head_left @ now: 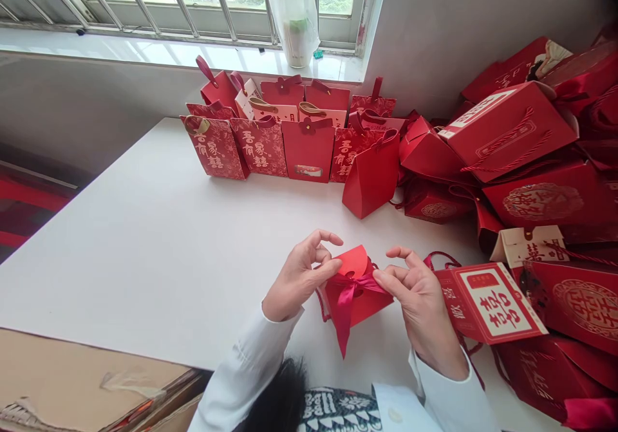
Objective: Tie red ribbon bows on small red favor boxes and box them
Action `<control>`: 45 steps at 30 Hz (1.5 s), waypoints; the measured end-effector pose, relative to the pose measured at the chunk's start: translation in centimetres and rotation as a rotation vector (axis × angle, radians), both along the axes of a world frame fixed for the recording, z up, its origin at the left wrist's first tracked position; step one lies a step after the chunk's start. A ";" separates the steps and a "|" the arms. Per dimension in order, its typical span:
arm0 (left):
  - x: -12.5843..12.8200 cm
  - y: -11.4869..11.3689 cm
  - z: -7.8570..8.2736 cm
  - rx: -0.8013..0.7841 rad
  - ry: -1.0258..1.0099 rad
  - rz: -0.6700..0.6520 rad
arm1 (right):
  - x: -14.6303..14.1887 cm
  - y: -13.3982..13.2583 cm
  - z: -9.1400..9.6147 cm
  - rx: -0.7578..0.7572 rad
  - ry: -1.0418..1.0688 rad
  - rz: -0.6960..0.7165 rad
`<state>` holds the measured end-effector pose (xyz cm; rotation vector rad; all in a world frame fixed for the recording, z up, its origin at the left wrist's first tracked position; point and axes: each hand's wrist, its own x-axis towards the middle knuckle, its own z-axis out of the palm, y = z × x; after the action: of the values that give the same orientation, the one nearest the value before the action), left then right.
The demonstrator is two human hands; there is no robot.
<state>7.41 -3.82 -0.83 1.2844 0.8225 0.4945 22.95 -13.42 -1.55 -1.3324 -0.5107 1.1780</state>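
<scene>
Fingers (392, 276) of my right hand (420, 309) clamped on the crimson satin ribbon (360, 284), thumb and forefinger pinching it tight right at the bow! My left hand (299, 277) works the other side, thumb pressed across the knot, forefinger curled up behind a rounded flap (354, 261). Between the two hands sits the small red gift bag (362, 306), held up over the worktop (145, 258), ribbon tail (344, 326) hanging down. White sleeves (246, 367) on both arms. Just beside my right hand, a red box with a white label panel (490, 303) lies flat, red cord loops (441, 259) poking out behind it. Further right, a heap of red boxes and bags (531, 161) piles up against the wall, some printed with double-happiness patterns. Straight ahead, a row of red paper bags (261, 149) stands upright at the far edge of the worktop, one pointed red bag (371, 178) just in front. Behind them, a window sill (168, 52) carries a jar wrapped in clear plastic (292, 23). Bottom left, a cardboard box (82, 380) sits at the worktop's edge!
</scene>
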 end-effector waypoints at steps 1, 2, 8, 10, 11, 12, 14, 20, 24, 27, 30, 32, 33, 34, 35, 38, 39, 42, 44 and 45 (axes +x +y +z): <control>0.0 0.0 0.1 0.008 0.003 -0.010 | 0.0 -0.1 0.1 0.014 0.002 0.000; 0.0 0.0 0.2 0.018 0.005 -0.019 | 0.0 -0.1 0.2 0.031 0.002 -0.001; -0.2 -0.5 1.1 0.175 0.109 0.039 | 0.3 -0.5 0.3 0.119 -0.046 0.057; -0.4 -0.8 1.4 0.271 0.193 0.065 | 0.6 -0.6 0.2 0.137 -0.107 0.024; -0.5 -1.0 1.5 0.313 0.234 0.067 | 0.7 -0.7 0.1 0.146 -0.149 -0.011; -0.6 -1.2 1.6 0.353 0.273 0.068 | 1.0 -0.7 0.0 0.154 -0.194 -0.050; -0.6 -1.6 1.8 0.436 0.328 0.086 | 1.6 -0.8 -0.3 0.158 -0.277 -0.105; 0.6 -3.0 2.4 0.768 0.336 0.036 | 3.6 -1.6 -1.4 -0.027 -0.276 0.137; 2.2 -3.9 2.2 0.816 0.327 -0.017 | 3.5 -1.9 -1.7 -0.006 -0.267 0.226; 2.9 -4.1 1.8 0.749 0.326 -0.004 | 3.1 -2.0 -1.8 0.046 -0.294 0.214; 3.1 -3.9 1.5 0.628 0.280 0.055 | 2.9 -2.2 -1.8 0.076 -0.345 0.173; 3.0 -3.9 1.2 0.522 0.244 0.130 | 2.7 -2.5 -1.7 0.075 -0.399 0.151; 3.0 -3.9 1.0 0.470 0.228 0.160 | 2.7 -2.6 -1.6 0.069 -0.428 0.146; 3.0 -3.9 0.9 0.428 0.215 0.178 | 2.5 -2.9 -1.5 0.057 -0.458 0.145; 3.0 -3.9 0.7 0.399 0.208 0.188 | 2.4 -3.1 -1.4 0.042 -0.488 0.149; 3.2 -4.0 0.3 0.392 0.224 0.203 | 1.7 -3.9 -0.8 0.004 -0.576 0.171; 3.3 -4.1 0.2 0.408 0.238 0.204 | 1.5 -4.1 -0.5 0.003 -0.593 0.172; 3.5 -4.2 0.1 0.453 0.278 0.199 | 1.1 -4.6 0.4 0.049 -0.591 0.129; 3.6 -4.2 0.1 0.466 0.288 0.194 | 0.9 -4.7 0.9 0.095 -0.575 0.088; 3.6 -4.2 0.0 0.467 0.289 0.195 | 0.9 -4.7 1.1 0.112 -0.573 0.088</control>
<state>10.98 -8.00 -0.78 1.7418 1.1235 0.6940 23.81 -18.11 -0.46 -1.5584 -1.0392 0.8094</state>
